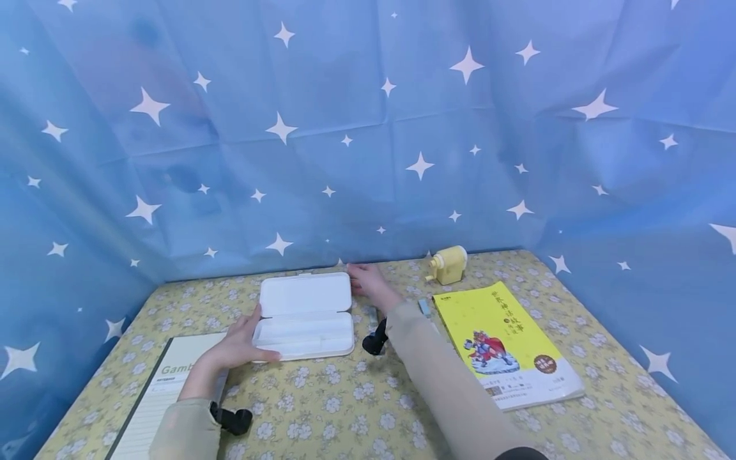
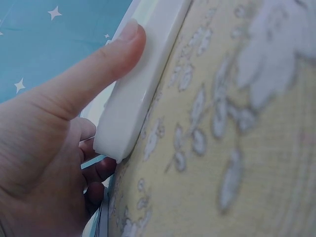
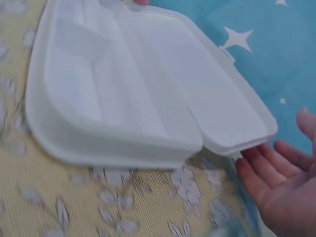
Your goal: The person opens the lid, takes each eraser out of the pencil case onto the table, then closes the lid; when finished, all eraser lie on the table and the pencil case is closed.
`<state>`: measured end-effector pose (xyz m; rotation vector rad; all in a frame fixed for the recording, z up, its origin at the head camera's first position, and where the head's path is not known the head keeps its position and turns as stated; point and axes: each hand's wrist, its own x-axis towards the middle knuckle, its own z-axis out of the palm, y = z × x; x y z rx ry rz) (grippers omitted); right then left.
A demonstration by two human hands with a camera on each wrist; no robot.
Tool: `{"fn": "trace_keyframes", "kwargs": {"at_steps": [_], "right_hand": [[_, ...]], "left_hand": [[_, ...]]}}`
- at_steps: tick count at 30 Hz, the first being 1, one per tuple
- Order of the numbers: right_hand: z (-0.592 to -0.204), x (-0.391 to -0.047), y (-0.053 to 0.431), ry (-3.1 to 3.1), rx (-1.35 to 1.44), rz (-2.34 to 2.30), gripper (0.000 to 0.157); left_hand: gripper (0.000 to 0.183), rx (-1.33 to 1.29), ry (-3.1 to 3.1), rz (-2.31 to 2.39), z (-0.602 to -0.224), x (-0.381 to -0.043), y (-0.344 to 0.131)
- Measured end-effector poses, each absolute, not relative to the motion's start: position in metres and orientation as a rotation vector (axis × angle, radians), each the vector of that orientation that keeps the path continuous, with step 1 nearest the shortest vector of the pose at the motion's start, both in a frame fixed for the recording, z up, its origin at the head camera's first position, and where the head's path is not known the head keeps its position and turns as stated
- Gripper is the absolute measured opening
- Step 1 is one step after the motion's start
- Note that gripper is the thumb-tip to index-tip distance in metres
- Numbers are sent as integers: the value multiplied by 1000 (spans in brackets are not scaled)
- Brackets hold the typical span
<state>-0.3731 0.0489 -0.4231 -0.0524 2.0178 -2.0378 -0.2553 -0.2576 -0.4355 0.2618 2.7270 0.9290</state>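
A white plastic pencil case (image 1: 330,351) lies on the flowered tablecloth with its lid (image 1: 305,294) swung back. Its long compartments show no contents. At the case's left end, my left hand (image 1: 238,342) holds on: in the left wrist view the thumb (image 2: 106,61) lies along the front wall (image 2: 140,94), and the other fingers curl behind the end. Over at the lid's far right corner is my right hand (image 1: 370,283). The right wrist view has its fingers (image 3: 261,168) loosely extended, fingertips right at the underside of the lid's edge (image 3: 242,147).
A notebook (image 1: 163,390) lies at the left, partly under the left forearm. To the right are a yellow-covered book (image 1: 506,345) and a yellow crank pencil sharpener (image 1: 448,265). A small blue object (image 1: 424,307) sits beside the right sleeve. Behind the table hangs a blue starred curtain (image 1: 356,128).
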Motion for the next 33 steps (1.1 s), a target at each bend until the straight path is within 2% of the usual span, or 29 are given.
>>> {"fn": "trace_keyframes", "kwargs": {"at_steps": [16,24,33], "right_hand": [[-428,-375,30,1697,54,-2162,52],[-426,-374,26,1680,58,-2168,60],[-422,-374,26,1639,62,-2174,55]], "left_hand": [[130,269,2740,946,-435,-257,-256],[131,275,2761,928,-436,-258,-257],[134,249,2752,947,-432,-255,-254]]}}
